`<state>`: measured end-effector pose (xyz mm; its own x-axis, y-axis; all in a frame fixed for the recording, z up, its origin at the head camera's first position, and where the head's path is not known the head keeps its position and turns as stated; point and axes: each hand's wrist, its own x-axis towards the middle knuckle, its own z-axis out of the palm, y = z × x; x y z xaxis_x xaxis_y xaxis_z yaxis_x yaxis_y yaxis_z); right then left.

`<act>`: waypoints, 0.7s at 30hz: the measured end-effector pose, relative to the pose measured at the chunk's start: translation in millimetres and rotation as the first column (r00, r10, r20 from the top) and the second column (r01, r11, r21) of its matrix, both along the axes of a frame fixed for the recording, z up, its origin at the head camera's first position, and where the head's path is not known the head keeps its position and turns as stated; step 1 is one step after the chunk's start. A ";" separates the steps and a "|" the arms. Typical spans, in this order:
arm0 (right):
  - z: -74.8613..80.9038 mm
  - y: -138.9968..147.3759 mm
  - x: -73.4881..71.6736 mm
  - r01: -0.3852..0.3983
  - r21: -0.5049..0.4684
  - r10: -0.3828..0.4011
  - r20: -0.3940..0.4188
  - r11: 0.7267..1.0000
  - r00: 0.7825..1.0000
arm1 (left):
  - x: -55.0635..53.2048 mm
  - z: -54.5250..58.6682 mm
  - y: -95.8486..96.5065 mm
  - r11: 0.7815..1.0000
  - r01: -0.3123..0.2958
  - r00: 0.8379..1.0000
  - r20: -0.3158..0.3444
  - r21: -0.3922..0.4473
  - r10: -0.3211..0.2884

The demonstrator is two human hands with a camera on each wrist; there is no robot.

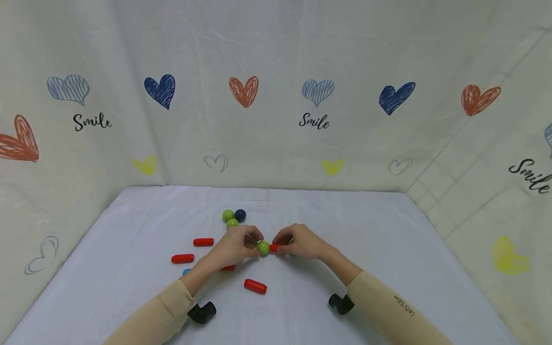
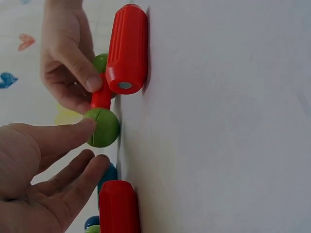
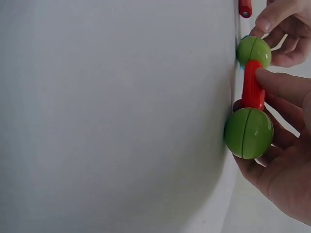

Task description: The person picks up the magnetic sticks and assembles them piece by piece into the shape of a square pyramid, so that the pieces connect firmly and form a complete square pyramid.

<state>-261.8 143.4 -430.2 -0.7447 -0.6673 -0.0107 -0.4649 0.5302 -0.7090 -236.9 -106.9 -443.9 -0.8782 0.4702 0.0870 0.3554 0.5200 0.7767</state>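
My right hand (image 1: 302,242) pinches a short red rod (image 3: 253,87) between thumb and fingers. A green ball (image 3: 249,133) sits at the rod's near end in the right wrist view, beside my right palm. Another green ball (image 1: 263,247) meets the rod's other end, on the left. My left hand (image 1: 239,244) is at that ball. In the left wrist view its thumb (image 2: 73,133) overlaps the ball's side, while the other fingers (image 2: 87,177) stand apart from it with a gap. Both hands are low over the white cloth.
Two green balls (image 1: 228,215) and a dark blue ball (image 1: 240,215) cluster behind my left hand. Several loose red rods (image 1: 255,286) lie to the left and in front; one shows a metal disc at its end. A blue piece (image 1: 186,271) is mostly hidden by my left forearm.
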 end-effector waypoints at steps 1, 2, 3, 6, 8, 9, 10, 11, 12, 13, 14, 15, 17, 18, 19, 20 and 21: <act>0.0 0.1 0.1 0.003 0.002 -0.003 -0.001 1.000 1.000 | 0.7 1.0 -0.7 1.000 -0.006 1.000 -0.003 -0.002 0.006; -0.1 0.2 0.1 0.007 0.005 -0.007 -0.002 1.000 1.000 | 1.3 2.0 -1.3 1.000 -0.009 1.000 -0.009 -0.003 0.009; -0.3 0.4 0.1 0.014 0.009 -0.014 0.000 1.000 1.000 | 1.7 3.2 -1.7 1.000 -0.012 1.000 -0.015 -0.002 0.012; -0.3 0.3 0.4 0.038 0.023 -0.038 0.008 0.999 0.999 | 1.8 5.8 -3.3 1.000 -0.021 0.999 -0.033 -0.009 0.020; -0.4 0.8 0.7 0.058 0.032 -0.058 0.018 0.998 0.998 | 1.2 6.5 -4.1 1.000 -0.026 0.999 -0.043 -0.010 0.025; -0.6 1.2 0.6 0.065 0.036 -0.066 0.020 0.997 0.998 | 0.9 6.7 -4.6 0.999 -0.031 0.999 -0.043 -0.009 0.031; -0.8 1.6 0.6 0.072 0.041 -0.073 0.021 0.997 0.997 | 0.5 6.7 -5.2 0.999 -0.037 0.998 -0.043 -0.010 0.036; -1.0 2.1 0.6 0.079 0.046 -0.080 0.020 0.996 0.997 | 0.1 6.8 -5.7 0.999 -0.043 0.998 -0.044 -0.009 0.042; -1.0 2.6 0.8 0.086 0.051 -0.087 0.019 0.995 0.996 | -0.3 6.7 -6.1 0.999 -0.049 0.998 -0.044 -0.007 0.049; -1.0 3.2 0.9 0.092 0.056 -0.093 0.018 0.994 0.995 | -0.8 6.8 -6.4 0.998 -0.055 0.998 -0.045 -0.005 0.055; -1.1 3.8 0.9 0.099 0.061 -0.100 0.013 0.993 0.995 | -1.3 6.7 -6.7 0.998 -0.060 0.997 -0.045 -0.003 0.060; -1.0 4.5 1.1 0.105 0.066 -0.106 0.012 0.992 0.994 | -1.6 7.0 -6.7 0.998 -0.070 0.997 -0.045 -0.003 0.070; -0.4 5.8 1.4 0.117 0.075 -0.118 0.009 0.990 0.993 | -2.0 7.3 -6.6 0.996 -0.086 0.995 -0.055 -0.002 0.085; -0.2 6.6 1.6 0.122 0.079 -0.123 0.007 0.989 0.992 | -2.2 7.3 -6.4 0.996 -0.094 0.994 -0.062 -0.004 0.093; 0.1 7.2 1.8 0.127 0.084 -0.128 0.006 0.988 0.992 | -2.3 7.6 -6.3 0.995 -0.103 0.993 -0.064 -0.005 0.103; 0.3 7.8 1.9 0.131 0.088 -0.132 0.005 0.988 0.991 | -2.4 7.5 -6.2 0.994 -0.112 0.991 -0.071 -0.007 0.111; 0.7 8.2 2.2 0.134 0.091 -0.135 0.005 0.987 0.991 | -2.4 7.4 -6.2 0.993 -0.120 0.990 -0.076 -0.011 0.119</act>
<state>-259.6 151.6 -429.5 -0.8269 -0.5573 -0.0747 -0.3780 0.6493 -0.6600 -239.4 -113.1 -436.5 -0.9194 0.3643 0.1483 0.3470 0.5737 0.7419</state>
